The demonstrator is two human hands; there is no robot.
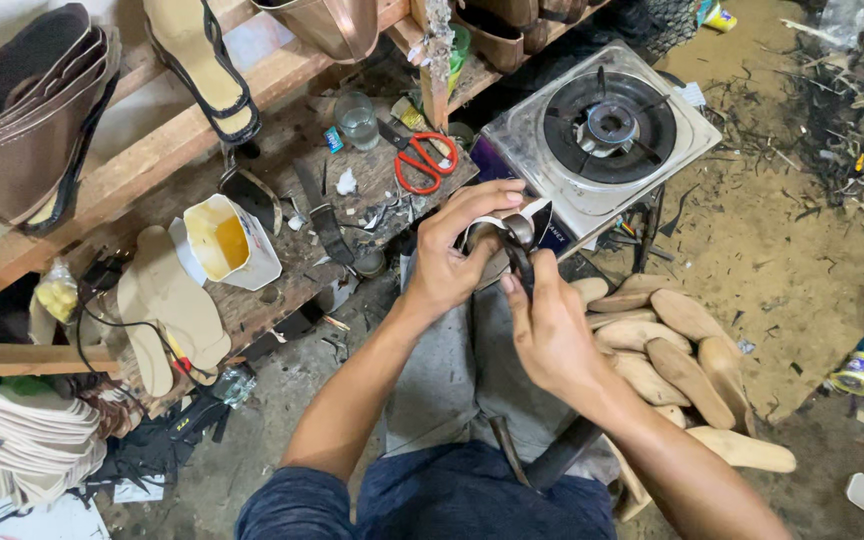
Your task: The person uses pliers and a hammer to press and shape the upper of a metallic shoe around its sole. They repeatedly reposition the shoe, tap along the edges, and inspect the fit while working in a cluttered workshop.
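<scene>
My left hand (452,252) grips a dark, shiny sandal piece (520,232) from the left, thumb and fingers wrapped over its top. My right hand (549,325) pinches a black strap (522,265) on the same piece from below. Both hands meet above my lap, over grey trousers (452,370), just in front of a single-burner gas stove (597,130). A long dark tool (552,455) lies across my lap under my right forearm.
A wooden workbench (282,170) at left holds a tub of yellow glue (224,240), red-handled scissors (422,160), a glass (357,120) and insoles (167,305). Several tan sole blanks (672,350) lie on the dirt floor at right. Sandals hang on the rack (202,60).
</scene>
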